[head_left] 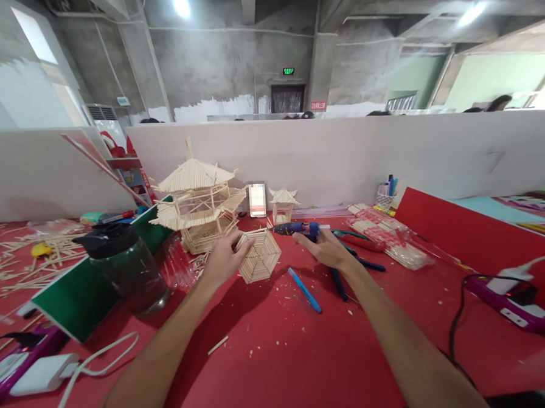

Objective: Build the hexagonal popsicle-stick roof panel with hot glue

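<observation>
My left hand [229, 255] pinches the left edge of a hexagonal lattice [259, 257] made of thin wooden sticks, held tilted above the red table. My right hand [324, 247] is wrapped around a blue hot glue gun [296, 228]. Its nozzle points left, at the upper right edge of the lattice; whether it touches cannot be made out. Behind my left hand stands a tiered pavilion model [197, 202] built of the same sticks. A smaller stick pavilion [283, 206] stands farther back. A blue pen [305, 290] lies below the glue gun.
A dark-lidded water bottle [130, 272] and a green board [89, 293] stand left. Packs of sticks [393, 240] and pliers [367, 263] lie right. Power strips, one at right [510, 304], have cables trailing on the table. A white partition [334, 158] closes off the back.
</observation>
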Motion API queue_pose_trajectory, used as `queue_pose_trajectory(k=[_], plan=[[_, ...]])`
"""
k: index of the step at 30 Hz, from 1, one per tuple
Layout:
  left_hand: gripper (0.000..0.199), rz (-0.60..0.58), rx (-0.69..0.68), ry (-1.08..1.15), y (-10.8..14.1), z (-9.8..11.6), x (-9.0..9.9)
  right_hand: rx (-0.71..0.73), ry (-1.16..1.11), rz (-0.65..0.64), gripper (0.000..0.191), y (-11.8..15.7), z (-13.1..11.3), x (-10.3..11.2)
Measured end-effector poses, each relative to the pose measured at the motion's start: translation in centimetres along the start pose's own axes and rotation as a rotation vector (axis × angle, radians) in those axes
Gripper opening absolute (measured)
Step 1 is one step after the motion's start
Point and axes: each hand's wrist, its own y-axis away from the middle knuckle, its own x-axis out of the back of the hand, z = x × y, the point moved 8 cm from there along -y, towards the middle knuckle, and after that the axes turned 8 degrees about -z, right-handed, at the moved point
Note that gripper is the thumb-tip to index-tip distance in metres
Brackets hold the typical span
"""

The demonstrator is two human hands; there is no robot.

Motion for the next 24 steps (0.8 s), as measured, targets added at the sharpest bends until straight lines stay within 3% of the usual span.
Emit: queue_pose_trajectory(k=[11,24], plan=[[0.03,0.006,-0.015,0.012,0.2,0.4,0.0,0.013,-0.065,-0.005,0.033,0.2,-0.5,-0.5],[0.03,-0.05,-0.042,0.036,0.1,0.6,-0.6,0.111,0.032,-0.039,0.031,-0.1,-1.7,-2.5]])
